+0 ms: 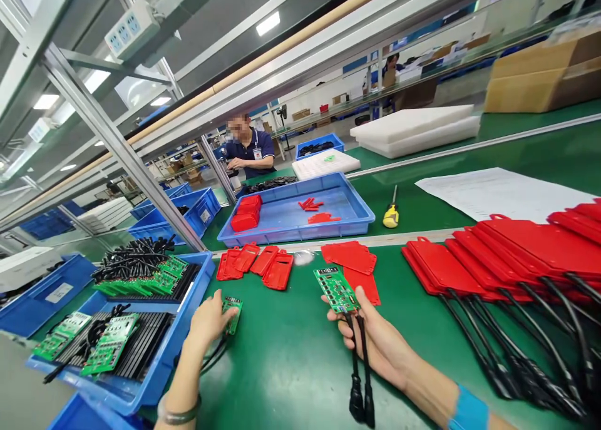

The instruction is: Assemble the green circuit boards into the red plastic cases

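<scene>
In my right hand (pixel 370 333) is a green circuit board (pixel 335 287), gripped at its lower end, with two black cables hanging from it. My left hand (pixel 209 320) closes on a second green circuit board (pixel 233 311) near the blue bin; its black cables trail below the hand. Between and beyond the hands lie several small red plastic covers (pixel 278 270) and some flat red panels (pixel 350 258). To the right, finished-looking red cases (pixel 509 248) lie in an overlapping row, with black cables running towards me.
A blue bin (pixel 195 292) of green boards stands at left. A shallow blue tray (pixel 300 230) with red parts sits behind the covers. Beyond are a yellow-handled screwdriver (pixel 391 216), paper sheets (pixel 488 189), white foam (pixel 416 133) and a co-worker (pixel 251 148). A metal post (pixel 126 154) rises at left.
</scene>
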Motion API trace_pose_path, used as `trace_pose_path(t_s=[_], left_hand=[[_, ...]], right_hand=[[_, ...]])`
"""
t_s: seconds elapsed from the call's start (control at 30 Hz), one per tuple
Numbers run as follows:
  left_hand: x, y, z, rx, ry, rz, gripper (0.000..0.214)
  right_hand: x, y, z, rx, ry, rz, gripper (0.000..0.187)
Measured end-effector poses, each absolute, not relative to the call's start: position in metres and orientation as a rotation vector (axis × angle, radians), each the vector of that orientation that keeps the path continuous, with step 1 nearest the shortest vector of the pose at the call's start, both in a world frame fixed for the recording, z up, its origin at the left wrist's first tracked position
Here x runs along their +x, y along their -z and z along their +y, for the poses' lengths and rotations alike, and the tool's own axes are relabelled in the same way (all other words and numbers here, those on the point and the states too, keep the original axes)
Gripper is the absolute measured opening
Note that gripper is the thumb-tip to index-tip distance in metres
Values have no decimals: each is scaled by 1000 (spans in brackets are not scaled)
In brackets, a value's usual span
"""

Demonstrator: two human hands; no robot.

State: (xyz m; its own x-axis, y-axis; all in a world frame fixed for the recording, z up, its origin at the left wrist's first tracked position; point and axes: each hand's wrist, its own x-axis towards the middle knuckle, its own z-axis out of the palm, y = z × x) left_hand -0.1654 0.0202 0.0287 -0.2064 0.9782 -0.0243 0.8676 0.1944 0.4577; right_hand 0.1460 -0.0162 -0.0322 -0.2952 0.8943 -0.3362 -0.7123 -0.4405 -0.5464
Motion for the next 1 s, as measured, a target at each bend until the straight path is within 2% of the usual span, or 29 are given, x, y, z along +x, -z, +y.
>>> trace_pose_path(t_s=[0.13,0.27,0.4,0.53,0.7,0.87,1.0], left_hand=[[-105,-10,49,2021,-572,2188,45],[-51,8,83,2161,-597,2085,52],[-39,16,101,2117,-657,2071,56],[-48,12,101,1984,-808,1969,65],[-50,-1,86,1691,-1180,1746,77],[-30,-1,62,1216,-1298,1401,56],[-6,11,38,914,-1364,1145,59]], right_hand=[[148,33,-17,-661,-1933,-379,43],[152,31,-19,-662,-1904,-398,43],[154,28,-18,-677,-1891,-406,43],[156,21,-16,-714,-1860,-490,46],[166,-6,-17,-742,-1780,-730,58],[176,-17,-21,-902,-1701,-1033,72],[178,-6,-22,-1217,-1425,-1318,66]])
